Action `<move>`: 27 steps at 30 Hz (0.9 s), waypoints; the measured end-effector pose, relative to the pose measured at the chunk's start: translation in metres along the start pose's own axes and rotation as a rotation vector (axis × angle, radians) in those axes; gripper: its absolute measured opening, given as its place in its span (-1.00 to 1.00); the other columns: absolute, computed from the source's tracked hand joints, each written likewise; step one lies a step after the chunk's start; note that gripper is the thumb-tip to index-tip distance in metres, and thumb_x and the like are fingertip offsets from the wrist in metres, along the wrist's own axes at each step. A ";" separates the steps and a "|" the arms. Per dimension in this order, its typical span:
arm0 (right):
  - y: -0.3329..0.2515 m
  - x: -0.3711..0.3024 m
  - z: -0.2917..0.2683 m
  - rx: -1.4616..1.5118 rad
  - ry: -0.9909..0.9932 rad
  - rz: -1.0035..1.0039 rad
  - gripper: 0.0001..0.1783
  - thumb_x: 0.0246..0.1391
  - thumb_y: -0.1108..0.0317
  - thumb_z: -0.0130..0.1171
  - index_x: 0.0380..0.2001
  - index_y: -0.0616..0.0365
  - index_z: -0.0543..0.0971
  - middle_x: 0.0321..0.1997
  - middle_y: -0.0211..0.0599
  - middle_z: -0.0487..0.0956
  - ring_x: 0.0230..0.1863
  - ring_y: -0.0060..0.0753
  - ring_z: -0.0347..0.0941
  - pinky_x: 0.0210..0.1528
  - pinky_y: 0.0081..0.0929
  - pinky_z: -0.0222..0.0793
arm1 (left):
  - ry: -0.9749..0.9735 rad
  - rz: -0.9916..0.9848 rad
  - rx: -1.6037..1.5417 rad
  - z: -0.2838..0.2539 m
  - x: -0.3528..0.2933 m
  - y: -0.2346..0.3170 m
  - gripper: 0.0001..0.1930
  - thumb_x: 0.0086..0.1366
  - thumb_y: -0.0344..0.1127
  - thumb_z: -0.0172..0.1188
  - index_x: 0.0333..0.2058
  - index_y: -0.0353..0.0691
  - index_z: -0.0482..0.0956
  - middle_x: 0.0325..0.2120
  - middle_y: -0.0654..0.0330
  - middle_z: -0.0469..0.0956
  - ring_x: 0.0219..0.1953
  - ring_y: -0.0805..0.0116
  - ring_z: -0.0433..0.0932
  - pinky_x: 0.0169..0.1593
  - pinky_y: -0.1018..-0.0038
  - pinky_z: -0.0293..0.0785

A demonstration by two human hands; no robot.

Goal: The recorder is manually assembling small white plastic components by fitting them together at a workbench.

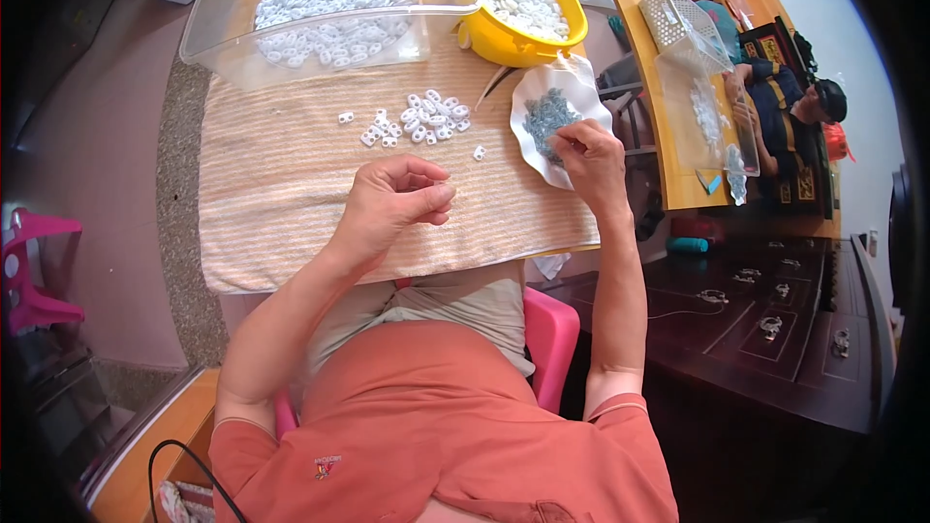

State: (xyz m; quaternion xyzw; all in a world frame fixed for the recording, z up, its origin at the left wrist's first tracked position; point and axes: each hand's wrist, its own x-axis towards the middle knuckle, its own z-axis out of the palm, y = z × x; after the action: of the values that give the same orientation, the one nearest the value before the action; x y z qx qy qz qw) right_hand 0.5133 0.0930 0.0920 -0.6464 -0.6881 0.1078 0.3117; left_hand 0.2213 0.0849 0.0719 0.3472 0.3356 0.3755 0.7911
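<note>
My left hand (392, 196) is over the striped cloth, its thumb and fingertips pinched together; whatever they hold is too small to make out. My right hand (595, 163) reaches over a white wavy-edged dish (587, 89), fingertips pinched at the edge of a heap of small grey-blue pieces (549, 116). Anything between those fingers is hidden. Beyond my left hand lies a loose group of white oval two-holed pieces (433, 116). One such piece (480, 152) sits apart toward the dish, and another (346, 118) lies off to the left.
A clear plastic bin (446, 24) of white pieces stands at the back, beside a yellow tub (513, 51) holding more. A thin dark pointed tool (496, 85) lies by the dish. To the right, another person (783, 121) sits at a wooden table (668, 174) with bins.
</note>
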 end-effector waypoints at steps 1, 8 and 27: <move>0.000 -0.001 0.000 0.001 0.000 0.001 -0.90 -0.08 0.48 0.28 -0.43 0.23 0.63 -0.42 -0.18 0.58 -0.46 -0.26 0.54 -0.37 -0.47 0.43 | 0.001 -0.001 0.001 0.000 0.000 -0.001 -0.88 0.17 -0.49 0.26 -0.29 -0.27 0.56 -0.49 0.23 0.57 -0.46 0.50 0.55 -0.35 0.58 0.56; -0.009 -0.009 0.004 0.114 0.062 -0.020 -0.87 -0.01 0.53 0.24 -0.33 0.31 0.61 -0.44 -0.24 0.58 -0.47 -0.50 0.50 -0.37 -0.60 0.41 | 0.034 -0.031 0.002 -0.001 0.000 -0.004 -0.86 0.18 -0.48 0.25 -0.27 -0.31 0.57 -0.45 0.22 0.58 -0.43 0.49 0.56 -0.30 0.58 0.57; -0.081 -0.046 0.067 1.086 -0.230 0.257 -0.89 0.06 0.61 0.20 -0.29 0.35 0.59 -0.34 -0.26 0.59 -0.33 -0.52 0.55 -0.26 -0.62 0.51 | 0.006 -0.132 -0.159 0.002 -0.002 -0.002 -0.77 0.21 -0.48 0.21 -0.14 -0.34 0.53 -0.32 0.14 0.60 -0.32 0.45 0.60 -0.20 0.57 0.59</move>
State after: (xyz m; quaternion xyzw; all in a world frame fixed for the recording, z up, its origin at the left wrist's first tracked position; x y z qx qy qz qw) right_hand 0.4075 0.0548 0.0713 -0.4559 -0.4790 0.5530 0.5068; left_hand 0.2227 0.0812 0.0723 0.2595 0.3291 0.3491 0.8381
